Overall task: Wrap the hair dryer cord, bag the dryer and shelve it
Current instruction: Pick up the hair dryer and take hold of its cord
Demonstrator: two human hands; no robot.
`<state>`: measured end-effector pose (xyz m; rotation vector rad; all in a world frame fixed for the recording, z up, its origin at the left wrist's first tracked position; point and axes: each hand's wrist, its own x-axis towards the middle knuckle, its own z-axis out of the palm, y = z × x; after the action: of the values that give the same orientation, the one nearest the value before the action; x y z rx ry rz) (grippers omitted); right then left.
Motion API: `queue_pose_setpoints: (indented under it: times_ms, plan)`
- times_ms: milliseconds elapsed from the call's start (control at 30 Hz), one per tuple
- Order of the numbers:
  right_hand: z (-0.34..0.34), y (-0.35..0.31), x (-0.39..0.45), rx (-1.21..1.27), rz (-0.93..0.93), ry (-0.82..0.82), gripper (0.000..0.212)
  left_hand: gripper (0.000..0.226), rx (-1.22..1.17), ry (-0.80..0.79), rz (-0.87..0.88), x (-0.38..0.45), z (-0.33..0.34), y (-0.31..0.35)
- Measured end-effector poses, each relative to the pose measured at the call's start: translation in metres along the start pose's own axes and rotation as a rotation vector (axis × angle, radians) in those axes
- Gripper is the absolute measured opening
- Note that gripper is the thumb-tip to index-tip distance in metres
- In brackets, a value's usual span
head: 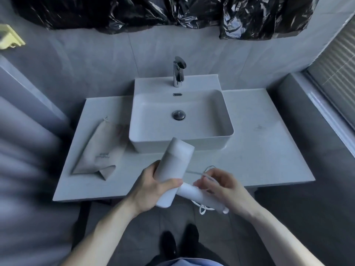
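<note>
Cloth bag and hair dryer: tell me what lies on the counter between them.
Head view: only bare countertop lies between the cloth bag and the hair dryer, which the left hand holds above the counter's front edge.

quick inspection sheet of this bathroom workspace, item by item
surface: pale vanity counter, vessel sink set on it, faucet behind.
job's things: white hair dryer held over the counter's front edge; beige cloth bag lying flat, left of sink.
clutter: nothing seen.
grippers: left hand grips the dryer barrel; right hand at the handle, fingers pinching the cord.
cables: white cord loops loose below the handle.
surroundings: grey tiled wall, black plastic sheeting above, blinds right.
</note>
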<state>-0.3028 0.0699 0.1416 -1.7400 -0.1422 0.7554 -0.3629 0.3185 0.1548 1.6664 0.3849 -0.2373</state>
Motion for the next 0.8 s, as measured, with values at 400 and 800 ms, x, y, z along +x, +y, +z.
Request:
queue_pose_setpoints:
  times_ms: [400, 800]
  plan:
    - [-0.044, 0.174, -0.01, -0.264, 0.38, 0.479, 0.031, 0.056, -0.128, 0.355, -0.017, -0.038, -0.071, -0.02]
    - [0.053, 0.267, -0.08, -0.362, 0.933, 0.487, 0.053, 0.067, -0.288, 0.333, 0.041, -0.066, -0.153, -0.037]
